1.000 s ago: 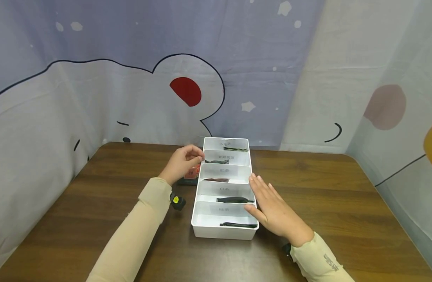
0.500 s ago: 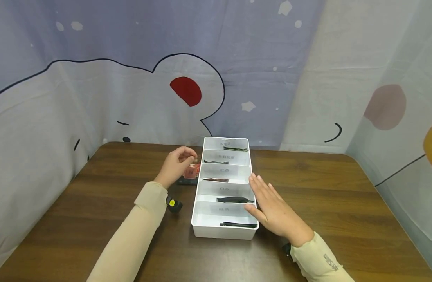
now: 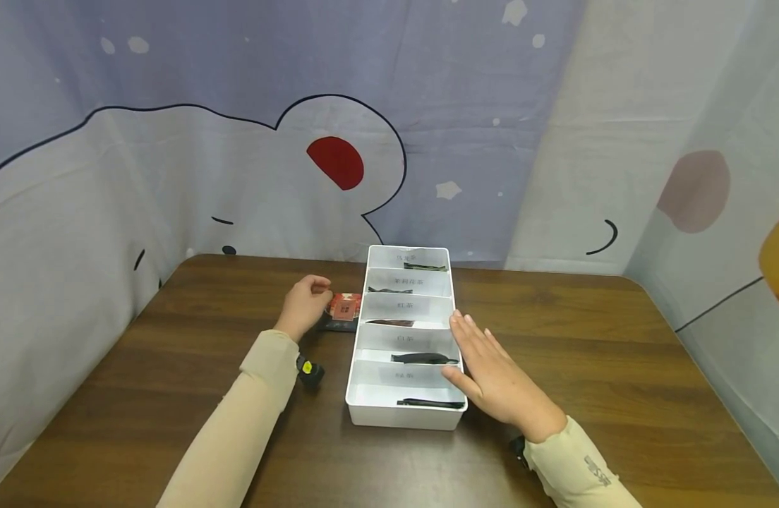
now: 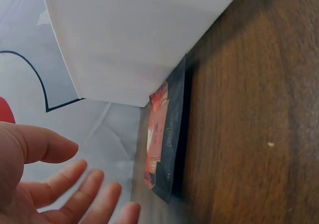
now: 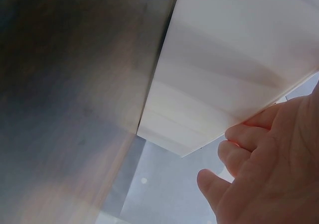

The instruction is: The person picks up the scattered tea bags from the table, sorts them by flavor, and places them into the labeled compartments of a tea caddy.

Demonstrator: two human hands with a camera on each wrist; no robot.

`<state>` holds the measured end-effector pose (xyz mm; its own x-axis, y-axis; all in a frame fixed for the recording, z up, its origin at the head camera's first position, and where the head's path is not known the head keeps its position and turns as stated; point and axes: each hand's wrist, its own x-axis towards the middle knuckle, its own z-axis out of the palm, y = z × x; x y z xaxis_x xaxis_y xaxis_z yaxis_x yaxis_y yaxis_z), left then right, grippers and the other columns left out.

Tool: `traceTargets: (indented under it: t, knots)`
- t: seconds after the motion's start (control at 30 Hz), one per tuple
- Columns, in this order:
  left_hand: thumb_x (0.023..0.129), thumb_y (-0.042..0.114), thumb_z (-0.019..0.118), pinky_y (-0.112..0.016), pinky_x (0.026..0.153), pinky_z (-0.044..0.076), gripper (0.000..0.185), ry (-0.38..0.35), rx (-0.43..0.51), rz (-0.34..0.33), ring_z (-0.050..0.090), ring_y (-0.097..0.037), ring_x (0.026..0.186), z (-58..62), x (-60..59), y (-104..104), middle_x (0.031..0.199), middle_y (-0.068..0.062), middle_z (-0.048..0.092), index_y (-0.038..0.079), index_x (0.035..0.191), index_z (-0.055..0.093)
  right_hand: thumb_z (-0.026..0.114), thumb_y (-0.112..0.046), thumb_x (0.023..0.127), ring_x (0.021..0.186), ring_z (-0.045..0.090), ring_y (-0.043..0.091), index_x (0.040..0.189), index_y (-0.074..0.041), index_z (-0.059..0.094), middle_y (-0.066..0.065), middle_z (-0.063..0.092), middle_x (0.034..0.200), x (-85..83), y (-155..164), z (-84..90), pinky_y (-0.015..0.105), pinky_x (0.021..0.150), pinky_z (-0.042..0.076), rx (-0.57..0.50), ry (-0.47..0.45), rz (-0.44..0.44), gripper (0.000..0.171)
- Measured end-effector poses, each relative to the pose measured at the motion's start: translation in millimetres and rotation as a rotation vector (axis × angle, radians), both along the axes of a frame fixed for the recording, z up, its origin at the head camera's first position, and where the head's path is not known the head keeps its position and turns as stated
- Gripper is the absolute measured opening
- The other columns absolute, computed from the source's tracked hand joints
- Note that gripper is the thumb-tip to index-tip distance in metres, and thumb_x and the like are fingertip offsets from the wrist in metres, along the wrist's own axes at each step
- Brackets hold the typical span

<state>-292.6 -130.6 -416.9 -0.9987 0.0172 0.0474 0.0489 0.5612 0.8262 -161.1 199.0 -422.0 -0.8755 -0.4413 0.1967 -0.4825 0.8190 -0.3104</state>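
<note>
The worktop (image 3: 173, 367) is dark brown wood grain with rounded far corners; a printed cloth (image 3: 237, 141) hangs close behind its far edge and wraps along both sides, pale blue and white with a black-outlined cartoon shape and a red spot. A white tray (image 3: 361, 411) with five labelled compartments stands lengthways near the middle, each compartment holding a dark packet. A red and black sachet (image 3: 342, 311) lies flat on the worktop, just beside the tray's left wall. The left hand (image 3: 305, 305) hovers just left of the sachet, its grip loosely curled and holding nothing; the right hand (image 3: 491, 377) rests flat against the tray's right wall, its grip spread with fingers straight.
</note>
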Motion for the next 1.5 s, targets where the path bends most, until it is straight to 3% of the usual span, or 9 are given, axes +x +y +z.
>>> traceTargets:
  t: [0.27,0.5,0.73,0.9,1.1,1.5]
  knots:
    - [0.1,0.015,0.053,-0.05,0.112,0.04,0.046,-0.094,-0.005,0.013,0.051,-0.041,0.132,-4.5,-1.9,-1.6,0.139,-0.029,0.055,-0.01,0.14,0.051,0.047,-0.046,0.106,0.155,0.012,0.031,0.16,0.002,0.019,0.015,0.017,0.167,-1.0,-0.5,1.5,0.056,0.123,0.017,-0.001,0.0,0.007,0.077]
    - [0.099,0.011,0.053,-0.05,0.112,0.04,0.046,-0.108,0.07,0.002,0.049,-0.041,0.132,-10.0,-4.2,-1.6,0.14,-0.032,0.052,-0.013,0.139,0.05,0.048,-0.045,0.106,0.154,0.015,0.033,0.16,0.003,0.02,0.016,0.018,0.167,-0.9,-0.5,2.2,0.057,0.122,0.017,-0.004,0.01,0.009,0.077]
    - [0.099,-0.002,0.052,-0.036,0.094,0.055,0.042,-0.129,0.204,0.01,0.059,-0.034,0.117,-20.4,-9.1,-4.3,0.134,-0.033,0.056,-0.016,0.138,0.049,0.048,-0.046,0.106,0.154,0.018,0.035,0.16,0.002,0.02,0.015,0.017,0.167,-1.1,-0.4,1.7,0.058,0.122,0.018,-0.011,0.009,0.011,0.077]
    - [0.1,0.002,0.054,-0.027,0.089,0.056,0.046,-0.19,0.298,0.028,0.06,-0.026,0.116,-19.6,-8.6,-6.1,0.139,-0.03,0.056,-0.013,0.143,0.047,0.048,-0.046,0.106,0.154,0.017,0.035,0.16,0.001,0.019,0.015,0.017,0.168,-1.3,-0.2,1.7,0.057,0.122,0.017,-0.01,0.008,0.012,0.077]
    - [0.098,0.007,0.058,-0.015,0.071,0.055,0.049,-0.259,0.356,0.057,0.06,-0.012,0.094,-15.6,-5.7,-5.5,0.139,-0.024,0.057,-0.007,0.144,0.05,0.048,-0.046,0.106,0.155,0.014,0.031,0.16,0.001,0.019,0.015,0.017,0.168,-1.0,-0.1,2.0,0.057,0.122,0.017,-0.009,0.004,0.008,0.077]
    - [0.098,0.011,0.061,-0.028,0.082,0.06,0.047,-0.281,0.358,0.04,0.061,-0.022,0.112,-20.7,-1.4,-8.2,0.137,-0.023,0.06,-0.004,0.143,0.053,0.047,-0.046,0.106,0.154,0.014,0.032,0.16,0.001,0.019,0.016,0.017,0.167,0.7,0.1,2.0,0.056,0.123,0.016,-0.016,0.003,0.006,0.077]
